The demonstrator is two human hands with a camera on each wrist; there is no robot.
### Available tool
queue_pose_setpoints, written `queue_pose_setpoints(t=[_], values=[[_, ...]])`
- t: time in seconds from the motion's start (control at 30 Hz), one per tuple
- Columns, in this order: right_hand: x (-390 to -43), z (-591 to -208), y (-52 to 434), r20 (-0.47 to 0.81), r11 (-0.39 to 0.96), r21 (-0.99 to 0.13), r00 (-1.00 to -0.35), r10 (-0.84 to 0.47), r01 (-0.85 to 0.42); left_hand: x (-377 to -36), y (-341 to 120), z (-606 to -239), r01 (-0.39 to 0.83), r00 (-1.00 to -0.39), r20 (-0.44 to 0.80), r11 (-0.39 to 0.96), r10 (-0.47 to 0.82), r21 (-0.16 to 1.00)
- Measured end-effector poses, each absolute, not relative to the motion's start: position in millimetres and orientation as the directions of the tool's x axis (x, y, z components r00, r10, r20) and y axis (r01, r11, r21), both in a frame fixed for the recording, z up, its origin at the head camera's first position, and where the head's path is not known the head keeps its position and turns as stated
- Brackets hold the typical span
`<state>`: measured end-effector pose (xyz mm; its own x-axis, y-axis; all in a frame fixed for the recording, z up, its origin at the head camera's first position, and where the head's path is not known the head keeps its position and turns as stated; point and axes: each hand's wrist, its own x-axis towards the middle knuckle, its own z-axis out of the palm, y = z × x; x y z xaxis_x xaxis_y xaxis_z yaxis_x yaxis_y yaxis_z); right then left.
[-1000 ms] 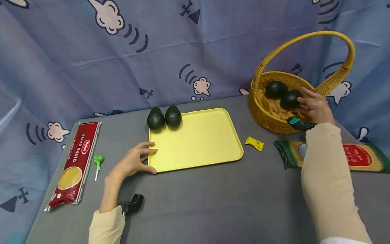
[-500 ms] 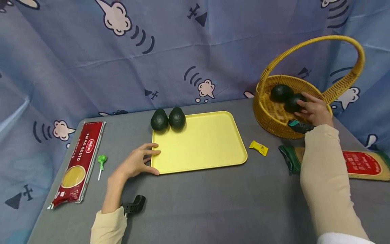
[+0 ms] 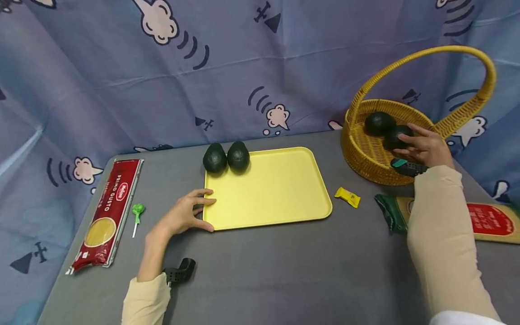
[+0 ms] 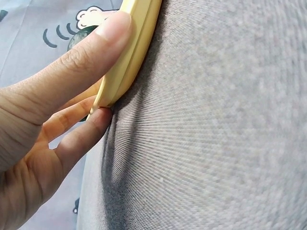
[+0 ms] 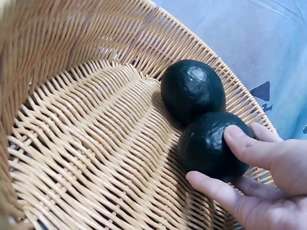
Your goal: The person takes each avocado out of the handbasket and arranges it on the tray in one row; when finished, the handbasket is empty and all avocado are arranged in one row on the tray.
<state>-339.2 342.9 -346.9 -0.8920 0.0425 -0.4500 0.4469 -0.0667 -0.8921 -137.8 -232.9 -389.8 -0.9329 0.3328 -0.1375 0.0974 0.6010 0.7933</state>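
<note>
Right hand (image 3: 431,148) grasps an avocado (image 5: 204,149) in the basket (image 3: 363,163), upper right of the frame; left hand (image 3: 183,214) grips the tray (image 3: 276,192), centre. Seemingly a pick-up; lifting would call for clearing the handle (image 3: 463,49).

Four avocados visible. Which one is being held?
The avocado in the basket that the right hand grips. The second avocado there and the pair at the far left corner of the tray have no hand on them.
</note>
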Motion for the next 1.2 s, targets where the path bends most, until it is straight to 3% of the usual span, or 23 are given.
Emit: queue_pose_setpoints(t=[0.37,0.6,0.83,1.2], values=[[-329.7,-341.6,340.6,-0.422,0.105,-0.898,-0.904,0.068,0.427,-137.8,-231.5,-388.3,0.102,-0.934,-0.139,0.621,0.328,0.777],[-329.1,-340.5,342.9,-0.486,0.129,-0.872,-0.865,-0.124,0.472,-136.8,-230.3,-387.7,0.109,-0.932,-0.136,0.618,0.336,0.779],[-331.1,-344.2,344.2,-0.48,0.29,-0.861,-0.855,-0.197,0.417,-134.6,-227.5,-387.3,0.102,-0.933,-0.138,0.611,0.333,0.785],[-328.0,-338.8,339.9,-0.501,0.247,-0.854,-0.853,-0.15,0.458,-134.4,-229.4,-387.2,0.106,-0.936,-0.131,0.615,0.328,0.782]])
